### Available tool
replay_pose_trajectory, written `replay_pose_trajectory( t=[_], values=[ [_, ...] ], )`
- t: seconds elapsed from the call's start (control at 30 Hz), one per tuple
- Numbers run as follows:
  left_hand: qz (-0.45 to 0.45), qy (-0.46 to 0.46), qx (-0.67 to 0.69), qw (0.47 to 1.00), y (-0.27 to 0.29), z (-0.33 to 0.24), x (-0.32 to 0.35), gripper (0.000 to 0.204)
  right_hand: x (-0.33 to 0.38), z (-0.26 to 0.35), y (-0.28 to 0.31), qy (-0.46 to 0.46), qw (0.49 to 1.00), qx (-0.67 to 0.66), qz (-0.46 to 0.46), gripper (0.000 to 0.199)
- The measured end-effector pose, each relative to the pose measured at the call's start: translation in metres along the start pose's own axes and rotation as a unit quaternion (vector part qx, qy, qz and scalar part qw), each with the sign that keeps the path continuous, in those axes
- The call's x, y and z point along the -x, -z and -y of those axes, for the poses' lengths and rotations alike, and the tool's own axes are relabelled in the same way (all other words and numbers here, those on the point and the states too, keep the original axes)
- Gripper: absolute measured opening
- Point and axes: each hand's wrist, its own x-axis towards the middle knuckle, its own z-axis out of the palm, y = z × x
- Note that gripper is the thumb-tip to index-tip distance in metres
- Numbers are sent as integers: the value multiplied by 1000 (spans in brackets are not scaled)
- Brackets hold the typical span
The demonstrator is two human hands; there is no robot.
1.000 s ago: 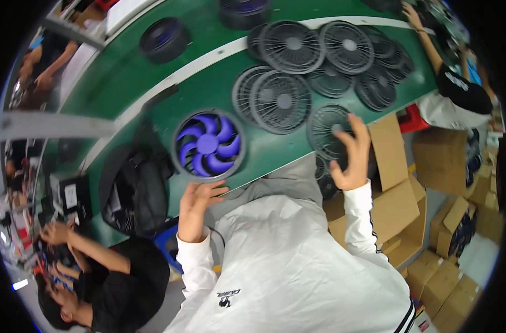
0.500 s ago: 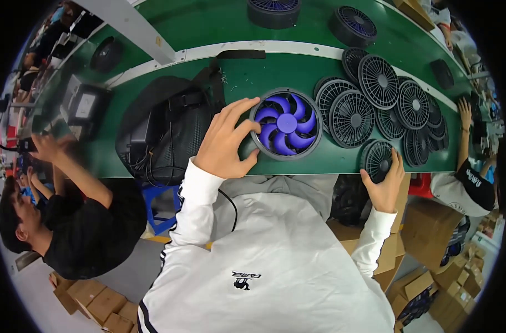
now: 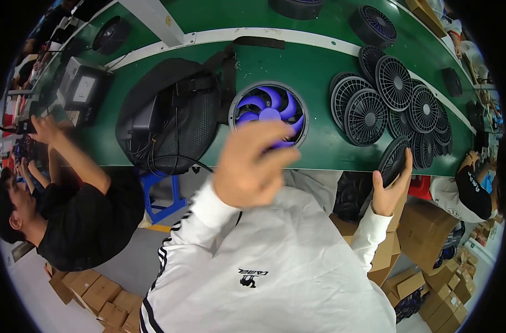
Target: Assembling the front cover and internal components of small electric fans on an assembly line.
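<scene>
Your blurred left hand (image 3: 254, 165), fingers loosely parted, now leaves the left rim of the purple-bladed fan (image 3: 268, 113) on the desk (image 3: 322, 145), while your right hand (image 3: 390, 190) grips a black grille (image 3: 394, 159), newly tipped up at the near right, so only the grille seems held.

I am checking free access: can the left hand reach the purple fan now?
Probably yes: the left hand looks empty and overlaps the purple fan in view, with nothing visible between them.
</scene>
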Motion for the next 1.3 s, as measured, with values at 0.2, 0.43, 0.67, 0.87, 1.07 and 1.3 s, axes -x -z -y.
replay_pose_trajectory(
  t=[0.2, 0.43, 0.67, 0.87, 1.07, 1.3],
  values=[
    [151, 51, -121, 980, 69, 44, -4, 34, 1, 16, -6, 36, 999, -35, 0, 112],
    [154, -33, -90, 983, 11, 24, 15, 37, 3, 29, -19, 27, 996, -90, -4, 117],
    [53, -18, -3, 998, -19, -4, 10, 63, -2, 68, -42, 98, 993, -13, 69, 122],
    [15, 156, 148, 976, -39, 46, 23, 119, -15, 126, -85, 145, 969, 137, 143, 118],
    [-37, 155, 73, 984, -66, 28, 43, 126, -14, 145, -113, 145, 959, 171, 173, 109],
    [-88, 183, 30, 979, -77, 15, 51, 125, -17, 145, -110, 194, 938, 198, 207, 104]
  ],
)
